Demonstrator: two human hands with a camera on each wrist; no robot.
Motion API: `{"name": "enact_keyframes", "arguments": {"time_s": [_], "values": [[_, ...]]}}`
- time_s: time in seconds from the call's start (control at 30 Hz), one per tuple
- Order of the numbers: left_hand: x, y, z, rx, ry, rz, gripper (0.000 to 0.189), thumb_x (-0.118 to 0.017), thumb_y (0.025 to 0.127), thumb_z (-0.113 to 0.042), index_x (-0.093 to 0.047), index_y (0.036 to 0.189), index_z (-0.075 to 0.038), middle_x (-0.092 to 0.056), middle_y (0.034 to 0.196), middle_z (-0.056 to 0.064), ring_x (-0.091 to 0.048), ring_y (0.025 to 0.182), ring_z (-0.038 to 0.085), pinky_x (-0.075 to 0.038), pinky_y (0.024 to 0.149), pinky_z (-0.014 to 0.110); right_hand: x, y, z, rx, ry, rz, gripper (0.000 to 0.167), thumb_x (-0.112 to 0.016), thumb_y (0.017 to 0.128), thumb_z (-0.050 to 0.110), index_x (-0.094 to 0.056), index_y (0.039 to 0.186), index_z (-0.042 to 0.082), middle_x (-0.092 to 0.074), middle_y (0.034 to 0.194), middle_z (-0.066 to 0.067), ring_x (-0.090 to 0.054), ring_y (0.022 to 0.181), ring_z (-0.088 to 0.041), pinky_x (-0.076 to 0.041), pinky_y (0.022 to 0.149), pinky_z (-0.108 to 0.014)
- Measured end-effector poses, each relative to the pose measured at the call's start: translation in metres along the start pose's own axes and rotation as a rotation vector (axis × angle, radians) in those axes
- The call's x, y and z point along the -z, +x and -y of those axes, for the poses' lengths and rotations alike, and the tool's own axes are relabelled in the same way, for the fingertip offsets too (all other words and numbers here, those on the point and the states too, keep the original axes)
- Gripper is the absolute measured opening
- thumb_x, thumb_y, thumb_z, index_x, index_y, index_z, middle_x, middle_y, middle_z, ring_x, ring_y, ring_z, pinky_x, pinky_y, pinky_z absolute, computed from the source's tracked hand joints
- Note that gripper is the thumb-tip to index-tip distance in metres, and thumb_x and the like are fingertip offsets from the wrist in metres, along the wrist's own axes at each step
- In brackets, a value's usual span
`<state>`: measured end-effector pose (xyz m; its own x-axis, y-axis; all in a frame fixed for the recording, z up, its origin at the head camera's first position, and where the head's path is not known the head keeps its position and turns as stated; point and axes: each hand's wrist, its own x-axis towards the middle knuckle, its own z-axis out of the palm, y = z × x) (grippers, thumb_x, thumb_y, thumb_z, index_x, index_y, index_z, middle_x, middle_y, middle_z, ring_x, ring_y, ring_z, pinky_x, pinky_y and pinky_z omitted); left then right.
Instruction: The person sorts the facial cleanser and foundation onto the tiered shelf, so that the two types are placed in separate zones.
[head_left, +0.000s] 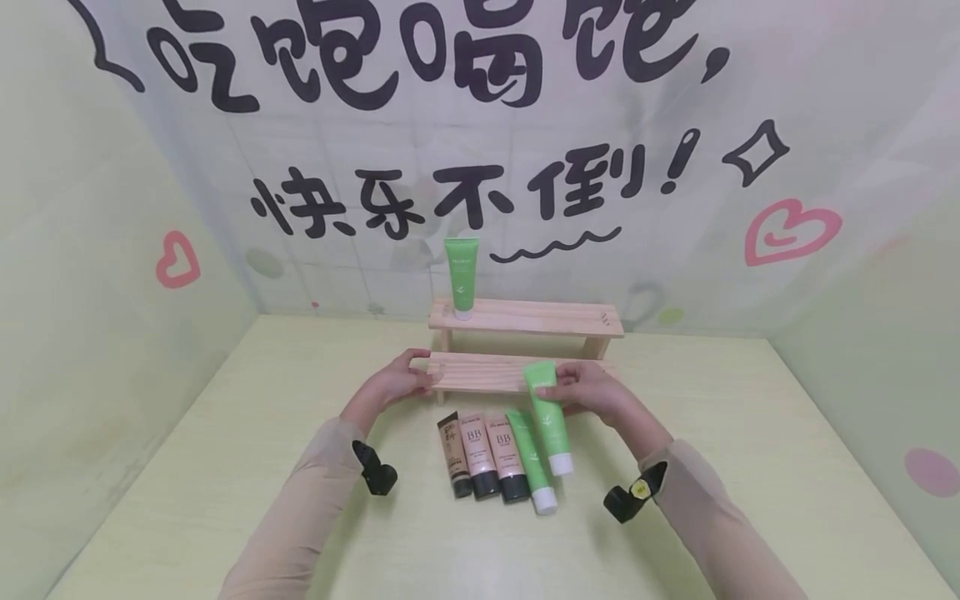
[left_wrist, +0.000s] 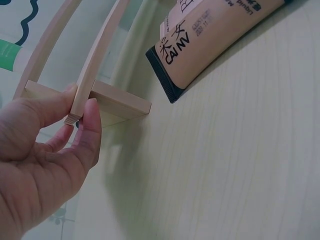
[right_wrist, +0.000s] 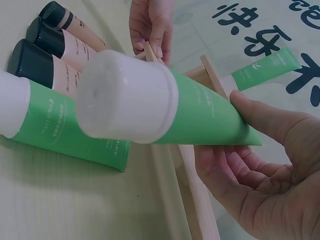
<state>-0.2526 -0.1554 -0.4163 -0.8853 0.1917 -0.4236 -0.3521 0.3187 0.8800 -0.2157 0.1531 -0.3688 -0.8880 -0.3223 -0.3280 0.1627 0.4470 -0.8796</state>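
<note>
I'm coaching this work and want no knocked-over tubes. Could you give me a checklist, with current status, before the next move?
1. Held green tube gripped: ok, the right hand pinches it between thumb and fingers.
2. Held tube upright: not ok, it is tilted, its white cap towards the person.
3. Wooden stand held: ok, the left hand grips the left end of the lower shelf.
4. Standing green tube upright: ok, cap down on the upper shelf.
5. Grip firm enough: cannot tell, pressure does not show.
</note>
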Motion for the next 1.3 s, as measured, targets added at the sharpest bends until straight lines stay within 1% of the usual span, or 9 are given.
{"name": "enact_keyframes", "arguments": {"time_s": [0.2, 0.27, 0.43, 0.5, 0.73, 0.97, 1.07, 1.2, 1.3], "values": [[0.001, 0.002, -0.001, -0.006, 0.002, 0.009, 0.062, -0.054, 0.090, -0.006, -0.020, 0.142, -0.009, -0.045, 0.125, 0.025, -0.057, 0.083, 0.014, -0.052, 0.075, 0.020, 0.002, 0.001, 0.004, 0.014, 0.018, -0.005, 0.054, -0.070, 0.079, 0.020, -0.049, 0.120, -0.009, -0.063, 0.106, -0.018, -0.062, 0.079, -0.010, -0.055, 0.080, -0.036], [0.000, 0.002, -0.002, -0.003, 0.006, 0.007, 0.062, -0.054, 0.090, -0.006, -0.021, 0.142, -0.010, -0.046, 0.124, 0.024, -0.057, 0.082, 0.014, -0.052, 0.075, 0.020, 0.003, 0.001, 0.006, 0.025, 0.018, 0.000, 0.055, -0.070, 0.080, 0.020, -0.048, 0.120, -0.010, -0.063, 0.105, -0.017, -0.061, 0.080, -0.010, -0.055, 0.081, -0.037], [0.000, 0.003, -0.001, -0.003, 0.011, 0.001, 0.062, -0.055, 0.090, -0.007, -0.021, 0.142, -0.010, -0.047, 0.123, 0.024, -0.057, 0.080, 0.013, -0.052, 0.074, 0.020, 0.005, 0.001, 0.010, 0.031, 0.020, -0.004, 0.047, -0.069, 0.080, 0.020, -0.051, 0.114, -0.007, -0.063, 0.092, -0.006, -0.060, 0.078, -0.012, -0.054, 0.081, -0.038], [0.000, 0.002, -0.001, -0.004, 0.008, 0.000, 0.062, -0.055, 0.090, -0.007, -0.021, 0.142, -0.010, -0.047, 0.124, 0.025, -0.057, 0.080, 0.013, -0.052, 0.073, 0.019, 0.006, 0.001, 0.012, 0.033, 0.018, -0.007, 0.045, -0.068, 0.080, 0.019, -0.052, 0.113, -0.007, -0.063, 0.092, -0.005, -0.059, 0.079, -0.012, -0.054, 0.081, -0.038], [0.000, 0.002, -0.001, -0.009, -0.002, 0.001, 0.061, -0.053, 0.090, -0.005, -0.021, 0.142, -0.010, -0.048, 0.122, 0.024, -0.057, 0.082, 0.014, -0.052, 0.074, 0.019, 0.009, 0.002, 0.019, 0.024, 0.014, -0.025, 0.053, -0.068, 0.081, 0.021, -0.048, 0.120, -0.007, -0.060, 0.109, -0.016, -0.060, 0.088, -0.016, -0.054, 0.084, -0.037], [-0.001, 0.002, -0.002, -0.002, -0.005, -0.009, 0.061, -0.053, 0.090, -0.004, -0.022, 0.142, -0.010, -0.049, 0.119, 0.022, -0.057, 0.080, 0.013, -0.052, 0.072, 0.019, 0.011, 0.003, 0.025, 0.028, 0.037, -0.028, 0.065, -0.067, 0.082, 0.020, -0.037, 0.130, -0.011, -0.050, 0.124, -0.027, -0.059, 0.101, -0.025, -0.053, 0.087, -0.039], [-0.001, 0.002, -0.001, 0.003, -0.006, -0.009, 0.061, -0.054, 0.090, -0.005, -0.022, 0.142, -0.010, -0.050, 0.118, 0.021, -0.057, 0.079, 0.013, -0.051, 0.071, 0.018, 0.012, 0.004, 0.026, 0.046, 0.037, -0.020, 0.062, -0.067, 0.082, 0.021, -0.040, 0.128, -0.010, -0.053, 0.121, -0.024, -0.060, 0.097, -0.022, -0.053, 0.086, -0.039], [-0.001, 0.002, -0.001, 0.005, -0.007, -0.007, 0.061, -0.054, 0.090, -0.005, -0.022, 0.141, -0.010, -0.050, 0.117, 0.021, -0.057, 0.078, 0.012, -0.051, 0.070, 0.018, 0.013, 0.005, 0.027, 0.069, 0.036, -0.010, 0.054, -0.067, 0.082, 0.022, -0.047, 0.122, -0.007, -0.061, 0.110, -0.016, -0.061, 0.087, -0.014, -0.054, 0.083, -0.039], [0.000, 0.002, -0.001, 0.003, -0.005, -0.008, 0.061, -0.054, 0.090, -0.006, -0.022, 0.142, -0.010, -0.050, 0.116, 0.020, -0.057, 0.079, 0.012, -0.051, 0.071, 0.018, 0.014, 0.006, 0.028, 0.076, 0.043, -0.004, 0.052, -0.067, 0.082, 0.021, -0.047, 0.123, -0.006, -0.062, 0.109, -0.014, -0.061, 0.085, -0.013, -0.054, 0.083, -0.038]]}}
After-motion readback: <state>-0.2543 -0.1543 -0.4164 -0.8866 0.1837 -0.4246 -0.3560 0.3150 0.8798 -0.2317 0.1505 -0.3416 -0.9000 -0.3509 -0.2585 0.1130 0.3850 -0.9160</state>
